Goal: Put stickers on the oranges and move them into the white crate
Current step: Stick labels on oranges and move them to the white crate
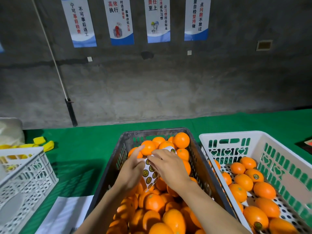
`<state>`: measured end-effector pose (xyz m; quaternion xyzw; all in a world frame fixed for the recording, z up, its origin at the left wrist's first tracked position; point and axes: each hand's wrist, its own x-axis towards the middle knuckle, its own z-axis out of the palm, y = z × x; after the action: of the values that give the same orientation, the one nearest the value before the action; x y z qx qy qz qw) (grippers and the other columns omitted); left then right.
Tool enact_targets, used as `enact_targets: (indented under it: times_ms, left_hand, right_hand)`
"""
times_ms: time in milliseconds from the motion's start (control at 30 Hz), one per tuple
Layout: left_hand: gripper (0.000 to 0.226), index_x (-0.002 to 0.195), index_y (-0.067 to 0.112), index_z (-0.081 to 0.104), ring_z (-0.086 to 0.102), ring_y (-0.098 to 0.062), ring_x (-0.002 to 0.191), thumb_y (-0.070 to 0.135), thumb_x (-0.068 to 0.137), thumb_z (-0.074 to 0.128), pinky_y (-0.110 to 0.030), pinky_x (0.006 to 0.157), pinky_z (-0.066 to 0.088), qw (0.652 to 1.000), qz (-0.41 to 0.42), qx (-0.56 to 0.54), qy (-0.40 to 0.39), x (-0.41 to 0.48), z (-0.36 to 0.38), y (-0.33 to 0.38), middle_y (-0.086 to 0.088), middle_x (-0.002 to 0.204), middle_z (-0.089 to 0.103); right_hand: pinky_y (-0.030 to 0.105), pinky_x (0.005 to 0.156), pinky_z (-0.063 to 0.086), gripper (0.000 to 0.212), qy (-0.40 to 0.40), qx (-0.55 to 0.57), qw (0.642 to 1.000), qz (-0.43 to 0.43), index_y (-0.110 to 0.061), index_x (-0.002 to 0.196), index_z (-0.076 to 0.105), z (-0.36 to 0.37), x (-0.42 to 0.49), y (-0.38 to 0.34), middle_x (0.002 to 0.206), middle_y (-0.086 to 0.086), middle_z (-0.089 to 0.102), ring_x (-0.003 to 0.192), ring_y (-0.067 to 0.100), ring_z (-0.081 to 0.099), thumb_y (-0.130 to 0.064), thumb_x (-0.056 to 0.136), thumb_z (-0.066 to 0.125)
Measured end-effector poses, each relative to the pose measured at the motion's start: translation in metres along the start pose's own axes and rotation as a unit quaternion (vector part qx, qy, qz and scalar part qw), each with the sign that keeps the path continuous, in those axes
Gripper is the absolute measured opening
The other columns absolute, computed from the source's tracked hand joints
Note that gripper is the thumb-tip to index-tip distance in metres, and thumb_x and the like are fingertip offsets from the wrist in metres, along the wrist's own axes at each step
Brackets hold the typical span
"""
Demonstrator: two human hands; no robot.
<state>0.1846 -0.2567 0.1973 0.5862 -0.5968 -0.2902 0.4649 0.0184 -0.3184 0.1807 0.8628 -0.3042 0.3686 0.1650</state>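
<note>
Both hands meet over the dark plastic crate: the left hand holds the curling white strip of round stickers while the right hand pinches at its upper end, and the white slotted plastic crate lies to the right, on the right hand's side.

Table, covered in green felt-like cloth, set against a grey wall. Directly on it: 1 dark crate at centre, heaped with oranges; 1 white crate just beside it on the right, partly filled with oranges; 1 white lattice crate at left; yellow items behind that crate; white sheet at the near edge; pale bag far left.
</note>
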Motion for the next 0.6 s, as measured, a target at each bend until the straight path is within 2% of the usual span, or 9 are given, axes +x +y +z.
enact_targets:
  times_ms: [100,200,333,467,533,600]
  left_hand:
    - [0.058,0.142,0.037,0.044,0.066,-0.016,0.113,0.028,0.085,0.049,-0.052,0.101,0.05,1.0,-0.016,-0.024,0.0,0.001,-0.001,0.001,0.006,0.123,0.069]
    - [0.06,0.145,0.039,0.042,0.064,-0.014,0.117,0.03,0.086,0.046,-0.05,0.102,0.05,1.0,-0.01,0.012,-0.003,-0.001,-0.002,0.002,0.006,0.13,0.065]
    - [0.062,0.15,0.038,0.038,0.068,-0.022,0.108,0.026,0.089,0.042,-0.052,0.095,0.053,0.999,-0.001,0.038,-0.014,-0.002,-0.004,0.002,-0.006,0.12,0.07]
    - [0.061,0.148,0.044,0.038,0.066,-0.04,0.101,0.029,0.089,0.041,-0.066,0.092,0.048,0.999,0.009,0.047,-0.01,-0.001,-0.002,0.003,-0.027,0.114,0.065]
    - [0.059,0.147,0.044,0.039,0.067,-0.039,0.102,0.03,0.089,0.042,-0.063,0.091,0.051,0.999,0.0,0.051,-0.005,0.0,-0.002,0.001,-0.018,0.11,0.07]
    - [0.059,0.146,0.042,0.04,0.069,-0.031,0.103,0.029,0.089,0.042,-0.059,0.092,0.053,0.999,-0.012,0.048,-0.01,0.0,-0.002,0.0,-0.004,0.109,0.072]
  right_hand:
    - [0.038,0.068,0.056,0.018,-0.021,0.03,0.999,0.0,-0.02,0.109,0.072,0.0,-0.001,-0.001,0.107,0.001,0.068,0.095,0.024,0.066,-0.026,0.092,0.068]
    - [0.035,0.066,0.056,0.019,-0.024,0.036,0.999,-0.005,-0.02,0.106,0.073,-0.002,-0.001,-0.002,0.104,0.0,0.068,0.091,0.022,0.066,-0.022,0.087,0.074]
    - [0.032,0.064,0.054,0.025,-0.021,0.042,0.999,-0.022,-0.019,0.103,0.073,-0.002,-0.002,-0.005,0.102,-0.002,0.069,0.088,0.02,0.066,-0.015,0.079,0.081]
    - [0.026,0.063,0.054,0.03,-0.009,0.051,0.999,-0.016,-0.019,0.097,0.074,-0.003,-0.001,-0.008,0.098,-0.003,0.07,0.086,0.017,0.067,-0.013,0.07,0.088]
    - [0.025,0.06,0.052,0.026,-0.007,0.055,0.998,-0.003,-0.019,0.093,0.073,-0.002,-0.001,-0.01,0.096,-0.003,0.07,0.084,0.017,0.066,-0.014,0.072,0.087]
    - [0.027,0.061,0.052,0.021,-0.009,0.066,0.998,0.013,-0.019,0.1,0.074,-0.001,-0.001,-0.011,0.098,-0.002,0.069,0.086,0.018,0.066,-0.017,0.081,0.082]
